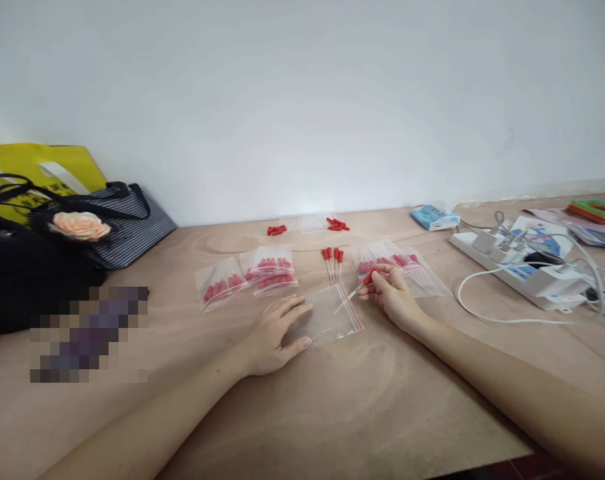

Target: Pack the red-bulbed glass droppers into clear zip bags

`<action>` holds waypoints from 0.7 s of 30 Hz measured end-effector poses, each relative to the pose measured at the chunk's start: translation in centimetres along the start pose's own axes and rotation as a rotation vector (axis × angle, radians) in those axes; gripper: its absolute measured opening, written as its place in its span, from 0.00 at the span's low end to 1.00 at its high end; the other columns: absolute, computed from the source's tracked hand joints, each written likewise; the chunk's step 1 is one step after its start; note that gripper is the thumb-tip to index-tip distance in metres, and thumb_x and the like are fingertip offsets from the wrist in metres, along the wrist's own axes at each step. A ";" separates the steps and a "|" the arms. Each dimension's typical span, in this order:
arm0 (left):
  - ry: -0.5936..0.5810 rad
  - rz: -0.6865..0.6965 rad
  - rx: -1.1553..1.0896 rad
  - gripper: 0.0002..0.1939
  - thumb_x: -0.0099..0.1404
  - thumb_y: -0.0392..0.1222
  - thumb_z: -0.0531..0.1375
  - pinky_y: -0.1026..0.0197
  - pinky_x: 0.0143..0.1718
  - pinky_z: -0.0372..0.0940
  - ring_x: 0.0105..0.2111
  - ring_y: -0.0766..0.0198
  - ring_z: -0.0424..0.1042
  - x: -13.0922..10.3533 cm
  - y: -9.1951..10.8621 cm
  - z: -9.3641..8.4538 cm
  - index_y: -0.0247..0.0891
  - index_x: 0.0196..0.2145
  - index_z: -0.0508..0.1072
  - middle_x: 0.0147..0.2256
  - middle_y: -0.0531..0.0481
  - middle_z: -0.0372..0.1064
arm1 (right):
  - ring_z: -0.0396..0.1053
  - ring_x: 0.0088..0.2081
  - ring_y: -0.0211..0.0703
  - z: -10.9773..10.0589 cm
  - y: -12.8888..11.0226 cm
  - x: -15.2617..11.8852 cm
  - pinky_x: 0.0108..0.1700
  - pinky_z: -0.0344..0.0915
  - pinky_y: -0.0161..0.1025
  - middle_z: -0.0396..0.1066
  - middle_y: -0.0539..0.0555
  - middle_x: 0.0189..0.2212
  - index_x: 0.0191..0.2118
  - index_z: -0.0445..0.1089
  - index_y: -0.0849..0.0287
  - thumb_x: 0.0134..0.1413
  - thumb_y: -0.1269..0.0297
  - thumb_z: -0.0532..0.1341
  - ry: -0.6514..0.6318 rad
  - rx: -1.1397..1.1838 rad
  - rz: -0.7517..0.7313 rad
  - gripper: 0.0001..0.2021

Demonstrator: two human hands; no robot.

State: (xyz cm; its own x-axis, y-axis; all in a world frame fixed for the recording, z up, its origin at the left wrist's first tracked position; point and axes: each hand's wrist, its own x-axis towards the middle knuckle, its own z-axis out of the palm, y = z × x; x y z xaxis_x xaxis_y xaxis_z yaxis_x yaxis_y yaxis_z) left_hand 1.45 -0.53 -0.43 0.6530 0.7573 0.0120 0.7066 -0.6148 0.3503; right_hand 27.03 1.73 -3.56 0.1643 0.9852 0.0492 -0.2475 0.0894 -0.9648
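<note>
My right hand (390, 291) pinches a glass dropper (368, 277) by its red rubber bulb. The dropper's thin tube points left and down, over the mouth of a clear zip bag (325, 313) with a red stripe. The bag lies flat on the table. My left hand (277, 333) rests on the bag's left end, thumb and fingers apart. Just behind the bag, several loose droppers (333, 255) lie side by side, bulbs away from me. Filled bags of droppers lie on both sides: some on the left (272, 270), others on the right (395, 263) behind my right hand.
Red bulbs (338, 225) and glass tubes (312, 227) lie near the wall, with more bulbs (277, 230) to their left. A power strip (512, 270) with white cables and a blue packet (435, 217) are at the right. Bags (127, 227) stand at the left.
</note>
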 end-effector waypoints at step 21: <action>0.083 0.064 -0.059 0.24 0.64 0.48 0.53 0.45 0.57 0.52 0.59 0.52 0.51 0.0 -0.6 0.0 0.40 0.55 0.59 0.58 0.43 0.52 | 0.64 0.30 0.37 0.3 0.0 -0.3 0.34 0.62 0.37 0.67 0.52 0.29 0.29 0.74 0.57 0.48 0.57 0.60 -0.542 -0.740 -0.334 0.10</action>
State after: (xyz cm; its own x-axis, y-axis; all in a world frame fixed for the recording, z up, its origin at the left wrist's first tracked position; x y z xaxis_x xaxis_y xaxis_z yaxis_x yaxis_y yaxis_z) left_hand 1.00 -0.15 -0.67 0.6699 0.7338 0.1132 0.6449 -0.6506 0.4011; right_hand 26.66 1.52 -3.52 -0.3904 0.8761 0.2828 0.4250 0.4441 -0.7888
